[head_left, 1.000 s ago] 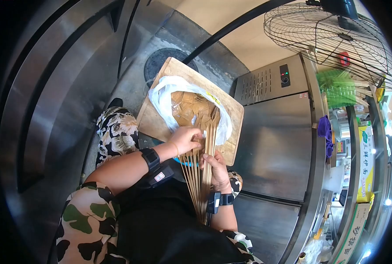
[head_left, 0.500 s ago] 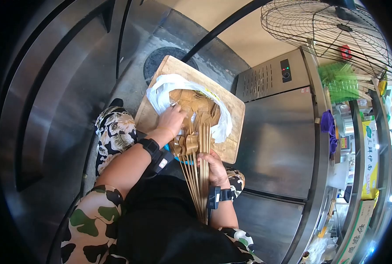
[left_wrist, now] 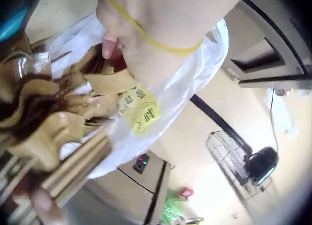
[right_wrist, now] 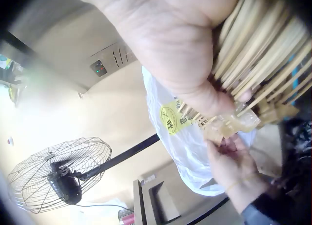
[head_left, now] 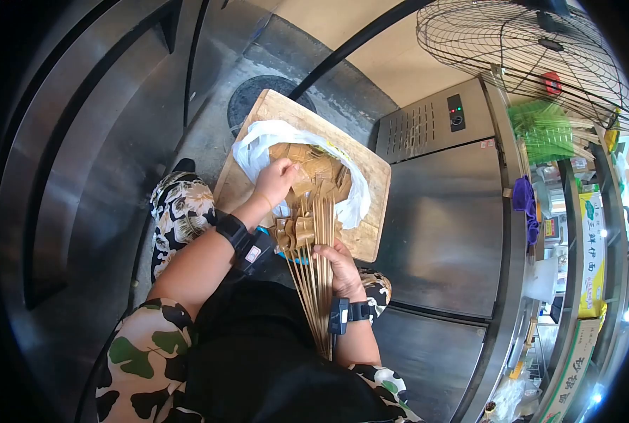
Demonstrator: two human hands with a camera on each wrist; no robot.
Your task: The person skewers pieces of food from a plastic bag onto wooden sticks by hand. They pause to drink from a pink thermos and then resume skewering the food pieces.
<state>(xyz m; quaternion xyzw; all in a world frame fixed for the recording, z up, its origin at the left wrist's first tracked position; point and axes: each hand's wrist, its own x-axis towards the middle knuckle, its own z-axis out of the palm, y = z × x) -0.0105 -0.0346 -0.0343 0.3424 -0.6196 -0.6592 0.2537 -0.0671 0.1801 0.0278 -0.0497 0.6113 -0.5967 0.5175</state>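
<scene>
Sitting: a person on a low seat, with a wooden board (head_left: pixel 254 180) in front of the knees
Fridge: steel cabinet (head_left: pixel 445 211) just beside the board, a big fan (head_left: pixel 533 53) above it
Board: it carries a white plastic bag (head_left: pixel 258 144) that lies open on top
Bag contents: a heap of flat tan tofu-skin pieces (head_left: pixel 314 169); a yellow sticker (left_wrist: pixel 140 112) shows on the bag wall
Skewers: a bundle of bamboo sticks (head_left: pixel 318 282), fanned between lap and bag, a few tan pieces threaded near the tips
Right hand (head_left: pixel 339 268): clenched round the middle of the bundle, thumb across the sticks
Left hand (head_left: pixel 278 178): down inside the bag, fingertips pinching a tan piece in the heap
Change: a second ago the left hand sat at the stick tips; it has since moved up into the bag, while the right hand's hold on the bundle stayed the same
</scene>
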